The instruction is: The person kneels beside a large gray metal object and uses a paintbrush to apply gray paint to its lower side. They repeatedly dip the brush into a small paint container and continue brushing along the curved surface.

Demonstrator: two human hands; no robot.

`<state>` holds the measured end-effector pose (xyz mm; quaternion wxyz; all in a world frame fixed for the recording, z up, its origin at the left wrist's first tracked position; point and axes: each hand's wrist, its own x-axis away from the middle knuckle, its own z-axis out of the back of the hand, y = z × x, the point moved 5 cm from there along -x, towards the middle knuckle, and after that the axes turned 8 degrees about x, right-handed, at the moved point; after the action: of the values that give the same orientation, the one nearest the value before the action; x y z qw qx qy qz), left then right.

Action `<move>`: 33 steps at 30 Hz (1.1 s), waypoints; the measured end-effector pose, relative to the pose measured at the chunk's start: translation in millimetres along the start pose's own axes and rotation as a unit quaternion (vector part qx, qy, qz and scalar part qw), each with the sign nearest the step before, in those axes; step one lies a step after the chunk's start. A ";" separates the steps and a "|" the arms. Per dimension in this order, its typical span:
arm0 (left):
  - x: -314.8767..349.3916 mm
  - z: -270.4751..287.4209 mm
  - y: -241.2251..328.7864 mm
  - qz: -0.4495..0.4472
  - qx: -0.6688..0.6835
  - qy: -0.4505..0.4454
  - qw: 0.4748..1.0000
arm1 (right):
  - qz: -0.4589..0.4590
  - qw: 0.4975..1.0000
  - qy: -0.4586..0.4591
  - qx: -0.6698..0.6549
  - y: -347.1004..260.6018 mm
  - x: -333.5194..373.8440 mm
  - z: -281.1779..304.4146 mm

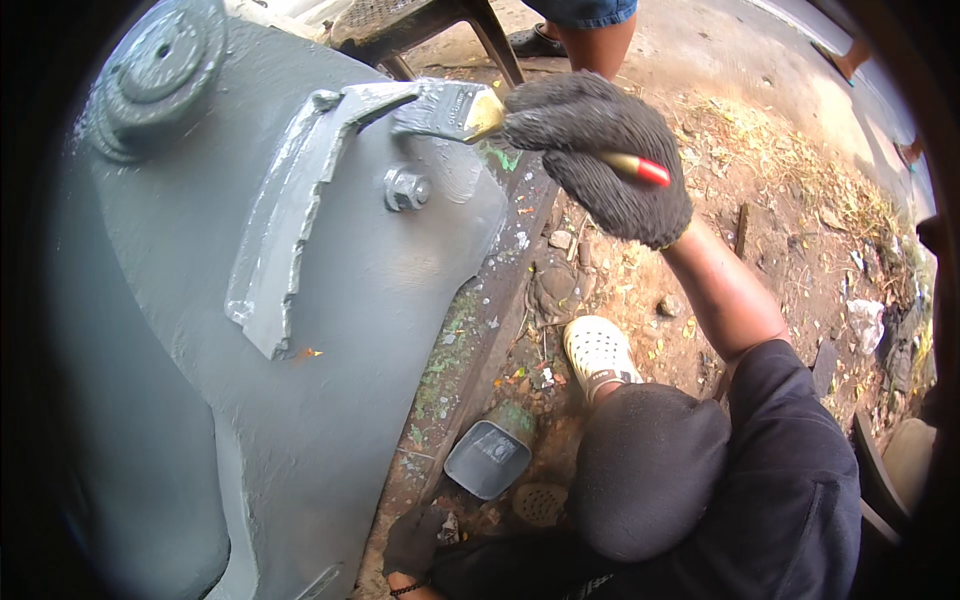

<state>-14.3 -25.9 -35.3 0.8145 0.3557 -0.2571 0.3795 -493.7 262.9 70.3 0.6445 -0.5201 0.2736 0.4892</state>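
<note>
My right hand (610,150), in a dark knit glove, is closed around a paintbrush (484,112). Its red-tipped handle end sticks out across the palm, and its grey-coated bristles are at the end of a raised bracket (270,230) on a large grey-painted metal piece (340,400). A nut and bolt (405,188) sits just below the bristles. Low in the picture, my left hand (415,540), also in a dark glove with a bracelet at the wrist, is beside the metal piece; its fingers are not clear. Near it stands a small container (488,460) with grey paint inside.
A round stepped boss (165,65) rises at the metal's far left. A paint-spattered beam (450,370) runs under its right edge. My knee (650,470) and white clog (600,350) are close by. Beyond are a chair (410,30) and another person's leg (600,45).
</note>
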 end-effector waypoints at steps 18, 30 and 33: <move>2.9 1.6 52.9 0.024 0.062 0.014 0.998 | -0.199 0.971 -0.111 -0.069 50.3 157.4 -63.9; 6.1 4.4 57.4 0.059 0.059 0.015 0.996 | -0.016 0.993 0.073 -0.095 7.9 21.3 -9.1; 5.5 4.7 61.4 0.059 0.063 0.014 0.996 | -0.065 0.992 0.025 -0.107 20.4 67.6 -48.3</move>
<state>-61.0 1.0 -5.0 0.7703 0.3852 -0.2413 0.4472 -479.7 240.5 -11.0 0.6088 -0.6144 0.2013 0.4597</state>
